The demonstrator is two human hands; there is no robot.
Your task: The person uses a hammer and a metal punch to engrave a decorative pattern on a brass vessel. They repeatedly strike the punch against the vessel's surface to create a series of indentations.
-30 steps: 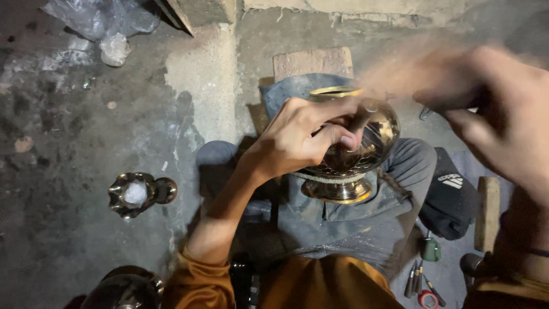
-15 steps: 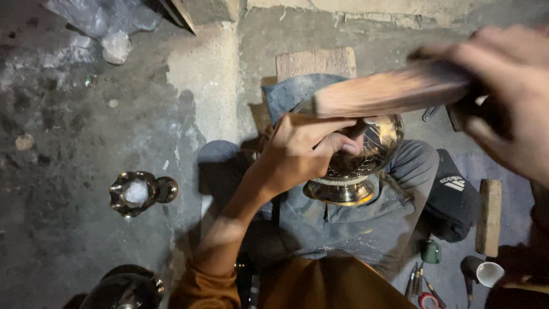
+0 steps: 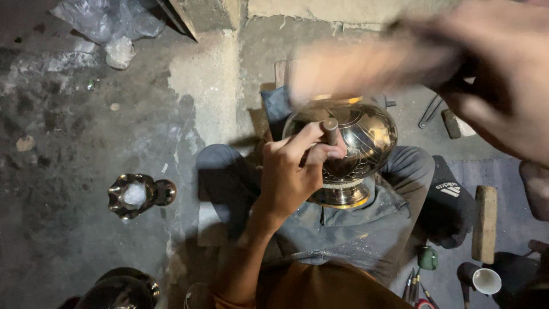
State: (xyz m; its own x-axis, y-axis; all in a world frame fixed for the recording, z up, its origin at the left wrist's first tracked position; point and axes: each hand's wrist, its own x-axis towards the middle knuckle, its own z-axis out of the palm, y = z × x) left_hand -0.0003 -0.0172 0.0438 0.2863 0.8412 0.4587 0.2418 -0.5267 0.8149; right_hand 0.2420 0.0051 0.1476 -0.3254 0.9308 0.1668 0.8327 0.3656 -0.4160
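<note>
At the far left of the stained grey concrete floor [image 3: 68,149], a crumpled clear plastic bag [image 3: 108,23] is seen near the top edge, and lower down a small shiny metal vessel with a scalloped rim [image 3: 134,195] is set upright, well apart from the work. A dark rounded metal pot [image 3: 123,289] is cut off by the bottom edge.

Toward the middle, the left hand [image 3: 294,171] is closed around a short dark cylindrical punch [image 3: 330,130], whose tip is pressed against the upper side of a round polished brass bowl with a flared foot and engraved lines [image 3: 357,151]. The bowl is rested on its side in the lap, on grey trousers [image 3: 354,229], with the hand lying against its left flank.

Further right and above, the right hand [image 3: 503,74] is wrapped tightly around a pale wooden mallet [image 3: 366,66] (both heavily blurred), held over the bowl and not touching it. At the right edge, a flat wooden block [image 3: 485,223] is laid on the floor, with a small white cup [image 3: 486,281] below it and a few thin tools [image 3: 413,286] just beside.
</note>
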